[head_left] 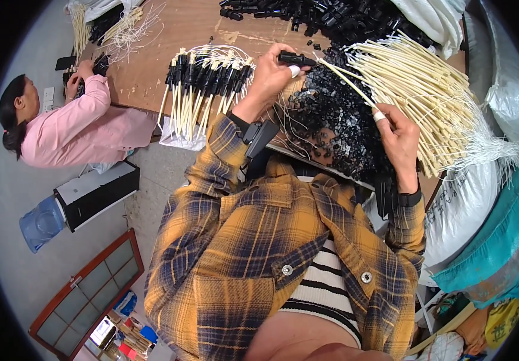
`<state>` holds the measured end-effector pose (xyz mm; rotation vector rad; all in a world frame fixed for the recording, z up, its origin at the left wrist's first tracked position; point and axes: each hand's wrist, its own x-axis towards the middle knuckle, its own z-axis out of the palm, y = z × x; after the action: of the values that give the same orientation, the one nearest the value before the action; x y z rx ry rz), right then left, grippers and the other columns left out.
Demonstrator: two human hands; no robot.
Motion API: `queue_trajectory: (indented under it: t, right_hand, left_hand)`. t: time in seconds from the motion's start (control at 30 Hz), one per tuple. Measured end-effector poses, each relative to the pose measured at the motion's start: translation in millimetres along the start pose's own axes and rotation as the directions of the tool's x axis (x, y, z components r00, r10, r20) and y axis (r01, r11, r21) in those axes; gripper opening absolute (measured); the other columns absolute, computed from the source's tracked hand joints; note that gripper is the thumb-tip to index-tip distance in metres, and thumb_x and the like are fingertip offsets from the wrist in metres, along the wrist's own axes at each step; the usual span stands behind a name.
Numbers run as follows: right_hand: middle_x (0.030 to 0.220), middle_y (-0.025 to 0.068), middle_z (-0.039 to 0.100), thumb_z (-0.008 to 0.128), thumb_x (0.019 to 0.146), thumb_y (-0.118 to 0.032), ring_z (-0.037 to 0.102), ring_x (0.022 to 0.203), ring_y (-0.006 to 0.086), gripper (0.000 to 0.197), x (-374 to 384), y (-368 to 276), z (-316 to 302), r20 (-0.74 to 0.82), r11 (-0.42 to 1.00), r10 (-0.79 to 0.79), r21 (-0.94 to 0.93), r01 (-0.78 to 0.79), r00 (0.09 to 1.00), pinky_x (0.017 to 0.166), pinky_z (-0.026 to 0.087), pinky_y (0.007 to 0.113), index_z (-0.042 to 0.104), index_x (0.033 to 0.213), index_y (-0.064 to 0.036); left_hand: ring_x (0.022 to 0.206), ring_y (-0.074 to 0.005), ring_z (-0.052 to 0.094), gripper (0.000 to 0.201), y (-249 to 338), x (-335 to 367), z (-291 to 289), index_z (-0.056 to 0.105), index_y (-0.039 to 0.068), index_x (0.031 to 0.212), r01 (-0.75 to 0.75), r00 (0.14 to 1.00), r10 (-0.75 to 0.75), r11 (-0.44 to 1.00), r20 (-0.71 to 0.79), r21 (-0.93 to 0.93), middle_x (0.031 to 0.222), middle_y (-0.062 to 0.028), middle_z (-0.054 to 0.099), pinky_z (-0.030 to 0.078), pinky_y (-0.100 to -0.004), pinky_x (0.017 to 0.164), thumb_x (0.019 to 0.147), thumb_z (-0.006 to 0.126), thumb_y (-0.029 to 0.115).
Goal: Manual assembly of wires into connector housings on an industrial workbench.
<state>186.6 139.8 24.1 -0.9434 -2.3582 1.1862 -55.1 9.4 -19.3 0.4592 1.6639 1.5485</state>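
My left hand [270,77] is closed on a black plastic housing [296,58], which lies roughly level over the far part of the table. White tape wraps one of its fingertips. In my right hand [397,133], a slim cream-coloured tube [348,80] is pinched near its lower end. The tube's far end is at the tip of the housing; whether it is inserted, I cannot tell. Below and between the hands lies a heap of small black plastic pieces [338,114]. A large bundle of cream tubes with white wires [416,90] lies beside my right hand.
Left of my left hand, a row of black housings fitted with cream tubes [208,78] overhangs the table edge. Larger black parts [326,15] are piled at the back of the table [145,72]. Another person in pink [79,123] works at far left. White sacks [467,210] stand at right.
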Motion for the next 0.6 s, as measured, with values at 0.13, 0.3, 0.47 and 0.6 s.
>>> queue_trajectory:
  t: [0.13, 0.3, 0.47, 0.6]
  right_hand:
    - [0.058, -0.0011, 0.05, 0.065, 0.086, -0.014, 0.041, 0.054, 0.0061, 0.015, -6, -3, -1, -0.04, 0.997, 0.038, 0.075, -0.035, 0.998, 0.05, 0.034, 0.023, 0.069, 0.096, -0.0027]
    - [0.061, -0.0054, 0.049, 0.065, 0.088, -0.012, 0.039, 0.057, 0.0036, 0.015, -11, -2, -2, -0.021, 0.983, 0.069, 0.169, -0.065, 0.997, 0.051, 0.031, 0.02, 0.068, 0.097, -0.0002]
    - [0.065, -0.007, 0.05, 0.065, 0.088, -0.009, 0.039, 0.06, 0.0022, 0.014, -17, -4, 1, -0.046, 0.934, 0.082, 0.351, -0.061, 0.996, 0.053, 0.03, 0.019, 0.068, 0.096, 0.0012]
    - [0.067, -0.0058, 0.054, 0.067, 0.087, -0.009, 0.043, 0.061, 0.002, 0.014, -19, -3, -1, -0.011, 0.945, 0.067, 0.323, -0.06, 0.998, 0.054, 0.033, 0.019, 0.069, 0.096, 0.0013]
  left_hand:
    - [0.088, -0.0204, 0.067, 0.025, 1, -7, 3, 0.048, 0.001, 0.108, -0.075, 0.997, 0.075, 0.977, -0.005, -0.199, 0.09, -0.0109, 0.064, 0.06, -0.0277, 0.079, 0.086, 0.047, -0.01]
    - [0.071, -0.0106, 0.062, 0.014, -1, -9, 2, 0.057, 0.001, 0.094, -0.197, 0.98, 0.199, 0.971, 0.006, -0.133, 0.087, -0.0068, 0.063, 0.055, -0.0209, 0.063, 0.081, 0.06, -0.002]
    - [0.062, -0.0068, 0.054, 0.019, -5, -13, 0, 0.064, 0.001, 0.092, -0.364, 0.909, 0.415, 0.831, -0.031, 0.421, 0.075, -0.0014, 0.063, 0.046, -0.0206, 0.055, 0.074, 0.068, 0.006]
    - [0.059, -0.0012, 0.047, 0.025, -11, -16, 5, 0.071, 0.008, 0.102, -0.527, 0.827, 0.56, 0.748, 0.042, 0.404, 0.075, 0.003, 0.065, 0.039, -0.0194, 0.052, 0.078, 0.073, 0.012]
